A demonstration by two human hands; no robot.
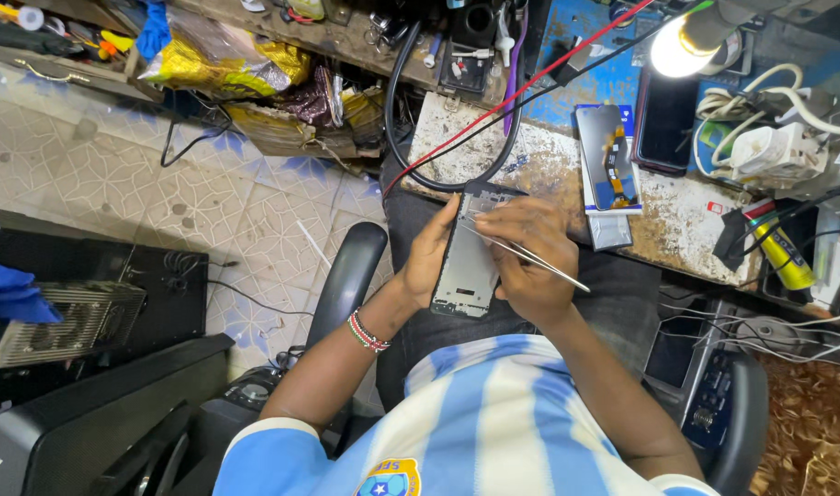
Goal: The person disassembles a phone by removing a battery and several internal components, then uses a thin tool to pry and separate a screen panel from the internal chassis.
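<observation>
Over the lap, the left hand [431,253] is gripping the opened phone frame [466,266] along its nine o'clock edge. The right hand [526,257] is pinching metal tweezers [530,257], tips on the frame's top. Toward twelve o'clock, the table [539,156] is carrying a spare phone screen [608,156] at one o'clock.

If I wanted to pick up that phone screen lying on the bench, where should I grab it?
Probably by its two long edges, near the middle, coming down from above. The screen lies flat on the bench, long and thin, so its face gives no grip. Its upper end looks freest; a flat part sits at its lower end. Both hands are busy: the left hand holds a phone frame, the right hand tweezers.
</observation>
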